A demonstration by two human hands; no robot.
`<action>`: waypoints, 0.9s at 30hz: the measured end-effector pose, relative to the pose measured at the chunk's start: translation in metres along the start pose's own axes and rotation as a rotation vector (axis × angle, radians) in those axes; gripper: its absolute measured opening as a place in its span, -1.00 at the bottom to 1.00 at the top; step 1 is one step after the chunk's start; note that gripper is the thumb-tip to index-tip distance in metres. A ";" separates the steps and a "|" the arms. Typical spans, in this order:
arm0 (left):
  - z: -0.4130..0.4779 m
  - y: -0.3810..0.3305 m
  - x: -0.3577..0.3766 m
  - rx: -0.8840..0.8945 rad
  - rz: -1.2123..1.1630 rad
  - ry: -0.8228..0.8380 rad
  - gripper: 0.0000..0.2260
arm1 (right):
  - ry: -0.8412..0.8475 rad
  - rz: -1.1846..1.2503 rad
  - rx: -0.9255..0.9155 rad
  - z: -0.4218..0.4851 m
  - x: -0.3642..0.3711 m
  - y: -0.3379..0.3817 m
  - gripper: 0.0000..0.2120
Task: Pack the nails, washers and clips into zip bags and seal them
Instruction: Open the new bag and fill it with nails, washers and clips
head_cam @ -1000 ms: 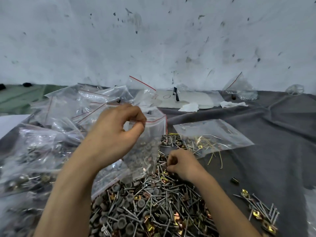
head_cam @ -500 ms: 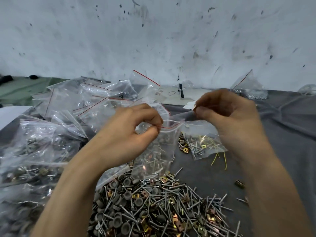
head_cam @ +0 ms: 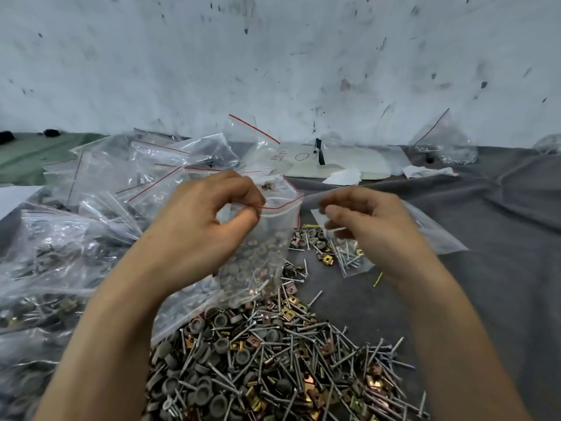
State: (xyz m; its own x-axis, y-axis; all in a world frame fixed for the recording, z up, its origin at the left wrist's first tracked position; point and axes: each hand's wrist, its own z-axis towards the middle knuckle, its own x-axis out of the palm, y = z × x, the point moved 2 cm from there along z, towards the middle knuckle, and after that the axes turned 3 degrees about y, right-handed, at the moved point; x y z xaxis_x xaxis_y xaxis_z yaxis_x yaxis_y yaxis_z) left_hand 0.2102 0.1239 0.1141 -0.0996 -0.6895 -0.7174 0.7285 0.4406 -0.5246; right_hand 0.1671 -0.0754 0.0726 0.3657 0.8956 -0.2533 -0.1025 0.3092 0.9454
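Note:
My left hand (head_cam: 206, 220) pinches the red-striped top edge of a clear zip bag (head_cam: 261, 256), which hangs above the table. The bag holds grey washers, nails and copper-coloured clips. My right hand (head_cam: 367, 223) hovers just right of the bag's top corner, apart from it, fingers loosely curled, with nothing seen in them. Below both hands lies a big loose pile of nails, washers and clips (head_cam: 273, 366). A second flat zip bag (head_cam: 349, 259) with a few nails and clips lies on the cloth, partly behind my right hand.
Several filled zip bags (head_cam: 60, 253) are heaped at the left, with empty ones (head_cam: 170, 165) behind them. A grey cloth (head_cam: 491, 268) covers the table. White paper sheets (head_cam: 340, 162) and another bag (head_cam: 440, 141) lie by the stained wall.
My right hand rose from the pile to the bag's top edge, pinched it, then moved off to the right. My left hand kept hold of the bag and lifted it.

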 end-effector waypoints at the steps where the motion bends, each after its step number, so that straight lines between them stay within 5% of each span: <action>1: 0.000 0.000 0.000 0.000 0.002 -0.004 -0.90 | 0.020 -0.046 0.038 0.002 0.003 -0.007 -0.78; 7: 0.000 -0.001 -0.001 -0.006 0.008 -0.024 -0.90 | 0.342 -0.473 0.305 0.004 0.044 -0.056 -0.75; 10: 0.000 -0.003 -0.001 0.001 0.011 -0.017 -0.90 | 0.357 -0.573 0.329 0.005 0.064 -0.070 -0.72; 27: -0.001 -0.006 -0.001 0.011 0.038 0.019 -0.90 | 0.225 -0.254 0.199 0.005 0.016 -0.036 -0.85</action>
State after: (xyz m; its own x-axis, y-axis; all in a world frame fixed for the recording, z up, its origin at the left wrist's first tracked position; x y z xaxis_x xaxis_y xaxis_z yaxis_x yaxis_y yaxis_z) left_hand 0.2051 0.1224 0.1177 -0.0842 -0.6613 -0.7454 0.7396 0.4598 -0.4915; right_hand 0.1818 -0.0736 0.0352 0.1418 0.8531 -0.5020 0.1546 0.4818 0.8625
